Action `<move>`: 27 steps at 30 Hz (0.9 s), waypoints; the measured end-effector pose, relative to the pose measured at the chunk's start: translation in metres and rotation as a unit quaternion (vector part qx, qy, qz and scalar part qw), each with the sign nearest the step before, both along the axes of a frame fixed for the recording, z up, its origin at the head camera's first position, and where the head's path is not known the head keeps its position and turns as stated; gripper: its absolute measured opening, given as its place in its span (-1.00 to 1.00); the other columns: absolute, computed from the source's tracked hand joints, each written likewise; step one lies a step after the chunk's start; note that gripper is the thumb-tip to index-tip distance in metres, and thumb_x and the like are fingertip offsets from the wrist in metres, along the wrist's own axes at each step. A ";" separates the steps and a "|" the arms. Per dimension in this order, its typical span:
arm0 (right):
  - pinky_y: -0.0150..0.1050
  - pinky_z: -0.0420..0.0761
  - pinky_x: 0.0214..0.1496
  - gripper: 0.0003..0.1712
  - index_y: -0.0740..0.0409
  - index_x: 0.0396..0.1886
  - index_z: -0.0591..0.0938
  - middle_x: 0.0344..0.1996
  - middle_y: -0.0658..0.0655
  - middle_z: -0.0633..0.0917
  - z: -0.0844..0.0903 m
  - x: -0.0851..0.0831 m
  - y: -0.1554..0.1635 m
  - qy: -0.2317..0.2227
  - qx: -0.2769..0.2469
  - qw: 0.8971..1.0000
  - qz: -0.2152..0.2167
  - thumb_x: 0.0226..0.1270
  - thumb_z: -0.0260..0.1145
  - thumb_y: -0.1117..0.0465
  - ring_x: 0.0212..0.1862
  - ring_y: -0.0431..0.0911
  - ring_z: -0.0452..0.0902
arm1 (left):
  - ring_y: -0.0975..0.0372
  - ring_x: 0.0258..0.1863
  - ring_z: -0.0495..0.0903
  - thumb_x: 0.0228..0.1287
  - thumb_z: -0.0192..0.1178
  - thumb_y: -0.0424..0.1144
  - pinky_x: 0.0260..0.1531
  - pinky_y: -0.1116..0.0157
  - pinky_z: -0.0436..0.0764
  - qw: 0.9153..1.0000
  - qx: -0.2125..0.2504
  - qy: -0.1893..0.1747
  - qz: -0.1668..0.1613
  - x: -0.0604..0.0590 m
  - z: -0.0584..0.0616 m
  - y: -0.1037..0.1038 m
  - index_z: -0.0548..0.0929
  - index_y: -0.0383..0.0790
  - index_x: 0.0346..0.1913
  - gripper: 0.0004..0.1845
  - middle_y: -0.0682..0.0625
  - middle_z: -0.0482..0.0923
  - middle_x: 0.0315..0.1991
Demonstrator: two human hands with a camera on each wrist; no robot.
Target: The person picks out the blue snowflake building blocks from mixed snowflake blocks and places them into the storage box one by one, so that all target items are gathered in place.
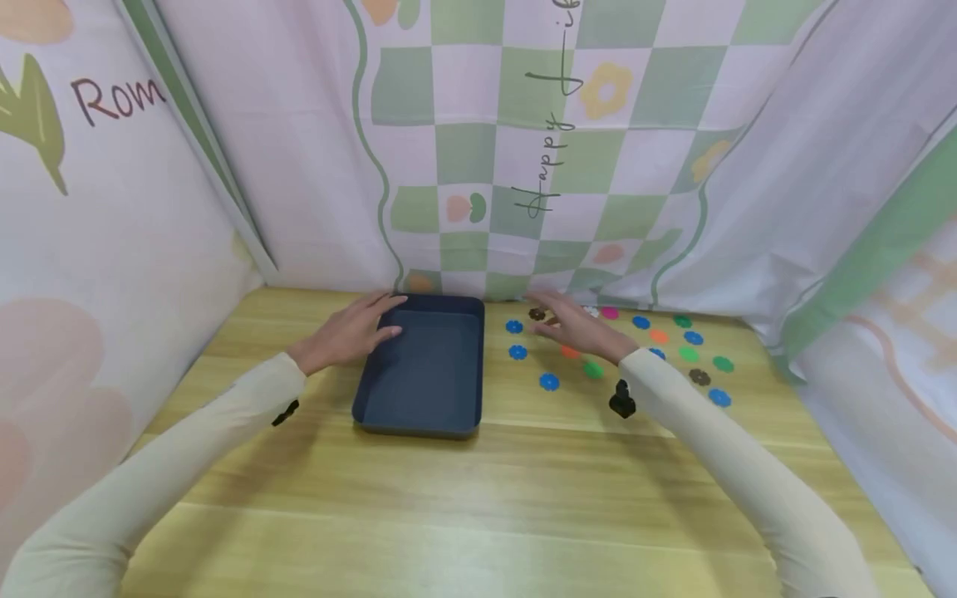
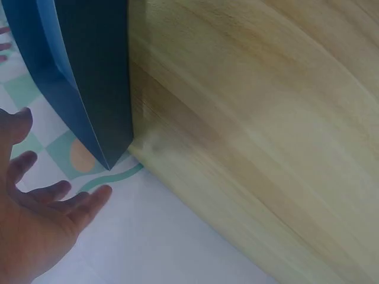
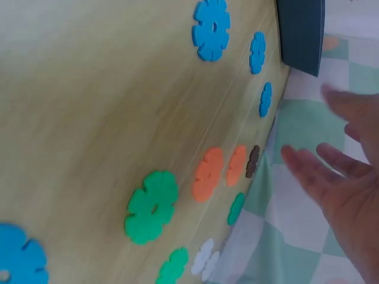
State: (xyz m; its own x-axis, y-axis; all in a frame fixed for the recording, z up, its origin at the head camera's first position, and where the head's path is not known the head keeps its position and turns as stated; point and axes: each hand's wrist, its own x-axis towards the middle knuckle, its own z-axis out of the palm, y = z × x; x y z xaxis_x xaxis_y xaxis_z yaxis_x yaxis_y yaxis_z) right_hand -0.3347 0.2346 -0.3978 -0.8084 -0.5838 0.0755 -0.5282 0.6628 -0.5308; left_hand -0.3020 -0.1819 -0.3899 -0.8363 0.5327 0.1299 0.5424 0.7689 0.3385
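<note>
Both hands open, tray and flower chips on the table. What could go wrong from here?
1. The right hand hovers open over closely spaced chips; a brown chip and an orange chip lie right by it, so a reach may nudge neighbours.
2. Back-row chips, such as the pink chip, lie near the cloth backdrop and could slip under it.
3. The left hand rests open at the blue tray rim; the tray may slide.

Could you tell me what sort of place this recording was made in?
Probably a staged tabletop booth, not a lived-in room: a wooden table is walled by printed cloth, with only a dark blue tray and scattered flower discs.
</note>
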 end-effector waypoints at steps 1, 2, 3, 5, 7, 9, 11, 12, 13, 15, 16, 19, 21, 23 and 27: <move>0.26 0.53 0.42 -0.20 0.30 0.64 0.19 0.55 0.43 0.27 -0.001 -0.003 -0.001 -0.010 -0.013 1.000 0.000 0.58 0.31 0.19 0.46 0.35 0.33 | -0.28 0.55 0.20 0.62 0.15 -0.07 0.43 -0.28 0.39 1.000 0.004 -0.004 0.002 0.000 0.000 -0.001 0.22 -0.24 0.64 -0.30 -0.40 0.09 0.62; 0.23 0.57 0.39 -0.19 0.32 0.63 0.19 0.53 0.44 0.29 -0.002 -0.005 -0.002 -0.019 -0.025 0.999 0.000 0.57 0.32 0.20 0.43 0.36 0.37 | -0.27 0.55 0.20 0.62 0.15 -0.06 0.43 -0.29 0.39 1.000 0.008 -0.011 0.006 -0.001 -0.001 -0.002 0.22 -0.24 0.64 -0.30 -0.39 0.09 0.62; 0.22 0.59 0.38 -0.18 0.34 0.63 0.19 0.51 0.45 0.31 -0.004 -0.008 -0.003 -0.027 -0.035 0.999 0.000 0.56 0.33 0.20 0.42 0.36 0.39 | -0.27 0.55 0.21 0.63 0.14 -0.05 0.44 -0.29 0.38 1.000 0.013 -0.018 0.011 -0.002 -0.002 -0.003 0.21 -0.23 0.64 -0.30 -0.38 0.10 0.62; 0.20 0.61 0.36 -0.18 0.33 0.62 0.21 0.48 0.45 0.35 -0.007 -0.012 -0.005 -0.037 -0.045 0.998 -0.004 0.55 0.35 0.19 0.39 0.35 0.43 | -0.25 0.56 0.21 0.64 0.13 -0.04 0.48 -0.26 0.34 0.999 0.026 -0.035 0.018 -0.004 -0.004 -0.004 0.19 -0.22 0.65 -0.30 -0.35 0.11 0.62; 0.19 0.63 0.33 -0.21 0.34 0.59 0.25 0.44 0.46 0.39 -0.009 -0.016 -0.008 -0.034 -0.047 0.998 -0.008 0.52 0.37 0.21 0.34 0.35 0.47 | -0.22 0.57 0.22 0.65 0.11 -0.03 0.51 -0.23 0.31 0.997 0.040 -0.055 0.025 -0.005 -0.006 -0.006 0.16 -0.22 0.66 -0.29 -0.32 0.13 0.63; 0.20 0.65 0.31 -0.24 0.35 0.56 0.30 0.42 0.46 0.42 -0.012 -0.020 -0.010 -0.028 -0.045 0.999 -0.010 0.51 0.39 0.25 0.30 0.35 0.52 | -0.22 0.55 0.26 0.66 0.08 -0.03 0.51 -0.21 0.34 0.994 0.061 -0.081 0.031 -0.006 -0.008 -0.007 0.13 -0.22 0.67 -0.28 -0.31 0.14 0.63; 0.20 0.66 0.29 -0.28 0.38 0.53 0.34 0.40 0.47 0.45 -0.014 -0.022 -0.012 -0.019 -0.043 0.999 -0.009 0.49 0.39 0.30 0.26 0.35 0.55 | -0.25 0.50 0.33 0.68 0.06 -0.04 0.46 -0.21 0.41 0.990 0.086 -0.106 0.035 -0.007 -0.009 -0.007 0.09 -0.22 0.68 -0.28 -0.34 0.17 0.61; 0.20 0.66 0.28 -0.29 0.40 0.51 0.35 0.38 0.47 0.46 -0.014 -0.023 -0.013 -0.015 -0.043 0.999 -0.009 0.46 0.40 0.33 0.24 0.35 0.57 | -0.27 0.47 0.36 0.68 0.04 -0.04 0.42 -0.21 0.46 0.987 0.098 -0.117 0.039 -0.007 -0.010 -0.007 0.07 -0.22 0.69 -0.28 -0.36 0.18 0.60; 0.20 0.66 0.28 -0.30 0.42 0.50 0.37 0.38 0.48 0.47 -0.016 -0.024 -0.014 -0.013 -0.044 0.999 -0.008 0.45 0.40 0.35 0.23 0.35 0.58 | -0.29 0.44 0.40 0.69 0.03 -0.05 0.35 -0.20 0.54 0.984 0.113 -0.129 0.042 -0.007 -0.010 -0.007 0.06 -0.22 0.69 -0.29 -0.39 0.20 0.58; 0.20 0.67 0.27 -0.30 0.47 0.48 0.37 0.35 0.51 0.48 -0.017 -0.025 -0.016 -0.012 -0.045 0.999 -0.004 0.43 0.39 0.40 0.20 0.35 0.60 | -0.32 0.34 0.51 0.70 0.02 -0.09 0.21 -0.16 0.66 0.979 0.137 -0.141 0.053 -0.008 -0.010 -0.007 0.05 -0.22 0.69 -0.30 -0.45 0.24 0.54; 0.19 0.67 0.26 -0.31 0.49 0.47 0.37 0.34 0.53 0.48 -0.018 -0.026 -0.018 -0.013 -0.046 0.999 -0.001 0.42 0.39 0.42 0.19 0.35 0.61 | -0.32 0.30 0.54 0.69 0.03 -0.12 0.13 -0.12 0.72 0.975 0.150 -0.148 0.061 -0.008 -0.010 -0.007 0.05 -0.23 0.69 -0.30 -0.48 0.26 0.52; 0.20 0.69 0.23 -0.33 0.55 0.44 0.37 0.28 0.57 0.49 -0.022 -0.027 -0.023 -0.015 -0.042 0.999 0.008 0.41 0.37 0.46 0.16 0.38 0.61 | -0.31 0.15 0.65 0.69 0.03 -0.22 -0.13 -0.01 0.82 0.962 0.194 -0.176 0.084 -0.008 -0.011 -0.009 0.07 -0.23 0.68 -0.33 -0.52 0.28 0.49; 0.20 0.68 0.23 -0.34 0.54 0.44 0.38 0.25 0.57 0.50 -0.025 -0.029 -0.027 -0.023 -0.031 0.999 0.006 0.43 0.37 0.43 0.15 0.38 0.61 | -0.31 0.13 0.66 0.68 0.02 -0.29 -0.25 0.06 0.84 0.947 0.225 -0.207 0.095 -0.010 -0.013 -0.011 0.04 -0.28 0.68 -0.32 -0.54 0.27 0.49; 0.20 0.68 0.23 -0.35 0.53 0.43 0.40 0.21 0.55 0.52 -0.027 -0.030 -0.030 -0.024 -0.015 1.000 0.001 0.44 0.38 0.41 0.13 0.37 0.62 | -0.34 0.19 0.62 0.67 0.00 -0.34 -0.28 0.09 0.85 0.930 0.257 -0.245 0.098 -0.012 -0.016 -0.015 -0.01 -0.32 0.68 -0.31 -0.56 0.23 0.50; 0.18 0.68 0.19 -0.39 0.52 0.38 0.46 0.11 0.51 0.60 -0.027 -0.031 -0.038 -0.008 0.016 1.000 -0.011 0.41 0.41 0.39 0.05 0.31 0.65 | -0.36 0.38 0.43 0.66 -0.02 -0.39 -0.24 0.15 0.85 0.892 0.304 -0.321 0.096 -0.020 -0.017 -0.023 -0.15 -0.36 0.69 -0.26 -0.56 0.12 0.54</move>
State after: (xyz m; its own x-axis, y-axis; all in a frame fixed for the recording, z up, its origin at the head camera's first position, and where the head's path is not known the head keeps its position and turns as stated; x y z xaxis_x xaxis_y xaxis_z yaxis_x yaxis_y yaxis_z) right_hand -0.3658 0.1971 -0.4248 -0.8215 -0.5685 0.0445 -0.5059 0.6907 -0.5167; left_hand -0.3220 -0.2050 -0.4069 -0.9108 0.3653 -0.1924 -0.0355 0.3951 0.9179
